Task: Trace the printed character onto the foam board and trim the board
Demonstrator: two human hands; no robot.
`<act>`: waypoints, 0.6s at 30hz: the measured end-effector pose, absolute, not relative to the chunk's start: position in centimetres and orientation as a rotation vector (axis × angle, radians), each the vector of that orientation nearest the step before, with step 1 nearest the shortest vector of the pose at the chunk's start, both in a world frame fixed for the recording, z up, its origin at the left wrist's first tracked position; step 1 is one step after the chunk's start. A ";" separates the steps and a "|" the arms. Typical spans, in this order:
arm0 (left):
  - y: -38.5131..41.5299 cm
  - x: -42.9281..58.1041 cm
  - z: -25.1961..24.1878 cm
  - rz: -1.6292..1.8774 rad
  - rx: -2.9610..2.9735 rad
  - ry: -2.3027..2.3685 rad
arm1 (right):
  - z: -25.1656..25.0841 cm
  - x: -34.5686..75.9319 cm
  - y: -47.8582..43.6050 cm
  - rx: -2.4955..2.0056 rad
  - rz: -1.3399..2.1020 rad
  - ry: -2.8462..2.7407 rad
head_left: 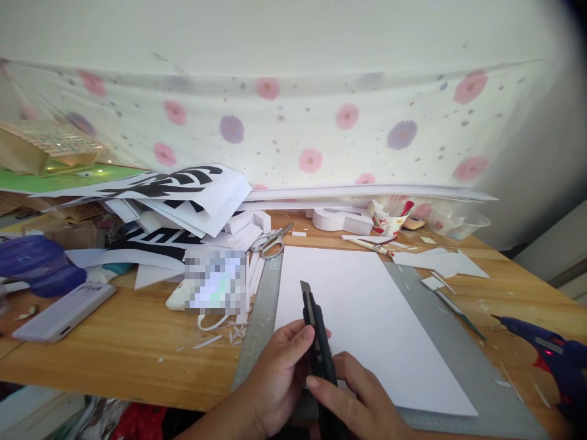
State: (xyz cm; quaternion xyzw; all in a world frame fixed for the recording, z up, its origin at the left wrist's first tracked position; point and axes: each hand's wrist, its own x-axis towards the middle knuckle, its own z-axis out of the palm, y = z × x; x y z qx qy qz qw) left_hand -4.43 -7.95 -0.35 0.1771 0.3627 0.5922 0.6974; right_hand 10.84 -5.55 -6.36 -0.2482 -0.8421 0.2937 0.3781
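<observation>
A black utility knife (320, 342) points up and away from me, with a length of blade showing at its tip. My left hand (284, 373) is closed around its front part, the thumb lying along the side. Lower on the handle, my right hand (355, 397) grips with thumb and fingers. Beneath and beyond the knife lies a large white sheet (358, 305). The sheet rests on a grey cutting mat (413, 296), part of which shows along both sides.
Scissors (271, 243) lie beyond the mat's left corner. A blue glue gun (541, 342) with a lit red light sits at right. Printed sheets (183, 195) pile up at left, near a phone-like white slab (66, 311). White cut letters (342, 220) and a paper cup (387, 220) stand behind.
</observation>
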 end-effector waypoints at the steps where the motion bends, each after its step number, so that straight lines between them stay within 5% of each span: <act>1: -8.0 -4.3 -0.6 1.298 0.400 0.791 | -6.2 10.9 -5.4 -0.586 0.596 -2.161; 5: -8.5 -4.0 -1.5 1.177 0.467 0.794 | -4.9 11.4 -4.9 -0.449 0.219 -2.200; 18: -9.1 -8.5 -0.1 0.890 1.885 1.511 | -5.9 19.5 -3.6 -1.080 0.024 -1.710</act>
